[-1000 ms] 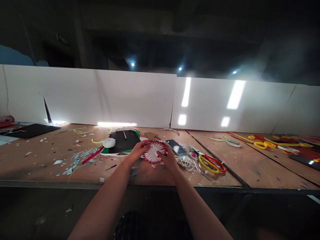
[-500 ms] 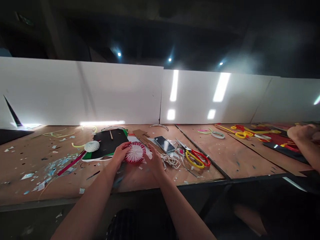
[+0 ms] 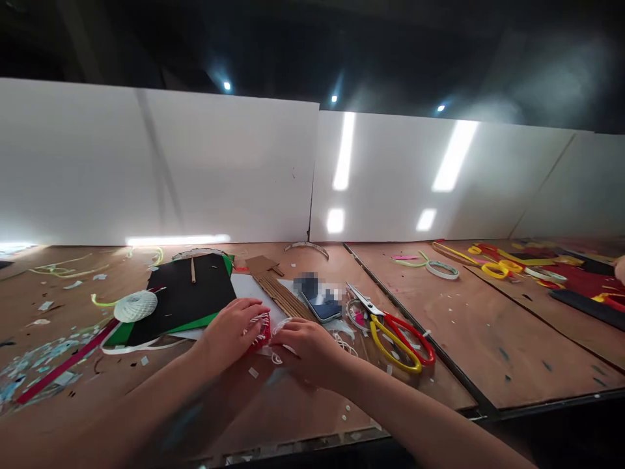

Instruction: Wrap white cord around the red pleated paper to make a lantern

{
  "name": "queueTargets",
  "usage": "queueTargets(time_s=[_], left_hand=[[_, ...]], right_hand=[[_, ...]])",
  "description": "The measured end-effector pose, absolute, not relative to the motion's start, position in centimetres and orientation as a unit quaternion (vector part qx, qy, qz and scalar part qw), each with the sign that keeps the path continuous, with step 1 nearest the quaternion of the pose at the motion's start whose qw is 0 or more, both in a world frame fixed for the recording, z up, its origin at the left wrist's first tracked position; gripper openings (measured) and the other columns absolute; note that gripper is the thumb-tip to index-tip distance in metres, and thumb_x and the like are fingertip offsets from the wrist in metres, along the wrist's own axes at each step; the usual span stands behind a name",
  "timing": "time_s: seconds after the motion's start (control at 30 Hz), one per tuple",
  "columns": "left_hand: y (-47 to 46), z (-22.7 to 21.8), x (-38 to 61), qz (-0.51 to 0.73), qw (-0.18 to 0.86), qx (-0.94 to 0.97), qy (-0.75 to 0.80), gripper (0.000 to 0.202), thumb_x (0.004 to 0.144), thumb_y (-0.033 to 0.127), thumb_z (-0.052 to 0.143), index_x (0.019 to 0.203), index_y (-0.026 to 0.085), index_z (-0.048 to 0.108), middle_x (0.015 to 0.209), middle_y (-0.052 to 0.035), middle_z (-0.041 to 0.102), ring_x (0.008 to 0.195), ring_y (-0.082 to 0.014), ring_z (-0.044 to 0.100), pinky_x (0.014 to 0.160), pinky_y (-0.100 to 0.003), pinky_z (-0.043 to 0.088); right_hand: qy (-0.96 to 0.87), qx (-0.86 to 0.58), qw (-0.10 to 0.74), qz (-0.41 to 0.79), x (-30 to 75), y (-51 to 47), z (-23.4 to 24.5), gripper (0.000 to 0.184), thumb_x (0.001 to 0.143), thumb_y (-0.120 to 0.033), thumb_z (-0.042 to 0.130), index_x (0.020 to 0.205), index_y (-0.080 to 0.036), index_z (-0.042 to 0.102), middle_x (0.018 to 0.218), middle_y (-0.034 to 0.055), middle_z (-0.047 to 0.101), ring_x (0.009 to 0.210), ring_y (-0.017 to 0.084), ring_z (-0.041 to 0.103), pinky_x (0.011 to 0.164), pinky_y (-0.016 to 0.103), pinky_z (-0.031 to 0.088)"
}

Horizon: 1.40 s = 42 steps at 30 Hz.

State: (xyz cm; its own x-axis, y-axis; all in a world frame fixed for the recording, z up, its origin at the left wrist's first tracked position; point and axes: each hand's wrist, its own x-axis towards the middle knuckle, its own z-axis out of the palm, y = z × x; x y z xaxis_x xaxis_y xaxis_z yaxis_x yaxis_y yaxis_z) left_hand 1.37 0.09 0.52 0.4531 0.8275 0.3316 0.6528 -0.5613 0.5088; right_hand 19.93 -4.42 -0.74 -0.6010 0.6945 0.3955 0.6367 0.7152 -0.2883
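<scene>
My left hand (image 3: 229, 331) is wrapped over a red-rimmed round piece wound with white string (image 3: 264, 329), now seen mostly edge-on and partly covered by the fingers. Close on its right, my right hand (image 3: 310, 348) has its fingers bent together on white string (image 3: 276, 358), a small loop of which shows below the fingertips. More loose white string lies behind the right wrist. Both hands are low over the table, in front of a white sheet (image 3: 244, 286) and corrugated cardboard strips (image 3: 280, 296).
Scissors with red and yellow handles (image 3: 398, 335) lie right of a phone (image 3: 325, 307). At left are a black sheet (image 3: 195, 290), a white woven disc (image 3: 135, 306), a magenta strip (image 3: 68, 361) and paper scraps. A tape roll (image 3: 442, 270) lies farther right. White panels (image 3: 234, 169) stand behind.
My view has moved closer to the table. The round piece has turned from facing me to nearly edge-on, and my right hand has closed on string. The other person's hand at right has mostly left view.
</scene>
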Motion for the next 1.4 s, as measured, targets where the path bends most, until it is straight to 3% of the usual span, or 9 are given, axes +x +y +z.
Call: queueTargets(time_s=[0.1,0.2,0.27,0.57,0.87,1.17,1.23,1.3,1.4], left_hand=[[0.7,-1.8,1.7,0.222,0.013,0.895,0.387,0.032,0.085,0.024,0.038,0.103,0.020,0.064,0.113,-0.0055,0.060,0.104,-0.0204,0.055,0.090,-0.041,0.045],[0.9,-3.4,1.4,0.229,-0.084,0.906,0.346,0.034,0.087,0.021,0.034,0.107,0.021,0.062,0.111,-0.0046,0.061,0.099,-0.0175,0.058,0.084,-0.036,0.049],[0.7,-3.7,1.2,0.244,-0.137,0.907,0.316,0.031,0.086,0.020,0.037,0.103,0.022,0.063,0.107,-0.0026,0.064,0.097,-0.0162,0.059,0.082,-0.032,0.051],[0.2,-2.7,1.6,0.266,-0.243,0.897,0.256,0.030,0.083,0.023,0.040,0.102,0.021,0.063,0.103,0.0013,0.066,0.090,-0.0135,0.062,0.075,-0.024,0.052],[-0.2,-3.1,1.7,0.294,-0.189,0.905,0.241,0.028,0.083,0.021,0.042,0.102,0.022,0.061,0.101,0.0030,0.066,0.091,-0.0092,0.060,0.082,-0.016,0.046],[-0.2,-3.6,1.3,0.270,-0.156,0.912,0.265,0.027,0.087,0.026,0.040,0.100,0.023,0.063,0.101,0.0028,0.066,0.091,-0.0104,0.060,0.083,-0.018,0.047],[-0.3,-3.6,1.3,0.266,-0.147,0.915,0.265,0.026,0.087,0.027,0.041,0.101,0.023,0.062,0.101,0.0026,0.065,0.091,-0.0108,0.060,0.082,-0.019,0.047],[-0.3,-3.6,1.3,0.258,-0.129,0.919,0.269,0.026,0.087,0.027,0.042,0.103,0.024,0.062,0.102,0.0020,0.065,0.091,-0.0113,0.060,0.081,-0.019,0.048],[-0.4,-3.6,1.4,0.253,-0.104,0.921,0.278,0.027,0.087,0.024,0.042,0.107,0.025,0.061,0.103,0.0017,0.064,0.091,-0.0110,0.060,0.080,-0.020,0.048]], right_hand=[[-0.901,-0.369,0.229,0.007,19.9,-2.8,-2.1,0.017,0.085,-0.021,0.047,0.081,-0.015,0.062,0.092,0.0072,0.064,0.085,0.016,0.056,0.082,0.030,0.042],[-0.896,-0.370,0.244,-0.009,19.7,-2.5,-3.9,0.018,0.084,-0.029,0.050,0.095,-0.018,0.060,0.109,0.0075,0.059,0.103,0.020,0.050,0.089,0.033,0.040],[-0.904,-0.362,0.228,0.002,19.9,-2.7,-4.9,0.027,0.084,-0.029,0.049,0.109,-0.020,0.055,0.114,0.0067,0.057,0.101,0.019,0.050,0.089,0.032,0.040],[-0.918,-0.333,0.215,-0.021,20.7,-2.8,-5.8,0.034,0.088,-0.033,0.040,0.118,-0.017,0.048,0.118,0.0093,0.055,0.096,0.020,0.055,0.090,0.038,0.041],[-0.928,-0.316,0.196,0.003,20.7,-3.2,-5.1,0.024,0.084,-0.030,0.047,0.102,-0.016,0.054,0.110,0.0081,0.058,0.093,0.019,0.056,0.091,0.036,0.040],[-0.925,-0.310,0.220,-0.012,20.6,-3.4,-5.3,0.022,0.085,-0.033,0.045,0.092,-0.017,0.058,0.107,0.0055,0.059,0.085,0.016,0.056,0.085,0.035,0.042],[-0.926,-0.312,0.215,-0.004,21.1,-3.1,-4.3,0.019,0.085,-0.030,0.046,0.090,-0.019,0.061,0.099,0.0035,0.062,0.082,0.015,0.056,0.080,0.031,0.042],[-0.914,-0.364,0.179,0.021,22.4,-2.4,-2.8,0.019,0.085,-0.022,0.045,0.093,-0.021,0.063,0.085,0.0013,0.064,0.076,0.013,0.056,0.071,0.027,0.042],[-0.803,-0.580,0.136,0.019,25.4,-0.7,-0.8,0.029,0.081,-0.012,0.043,0.094,-0.021,0.066,0.081,0.0041,0.065,0.072,0.015,0.059,0.062,0.026,0.039]])
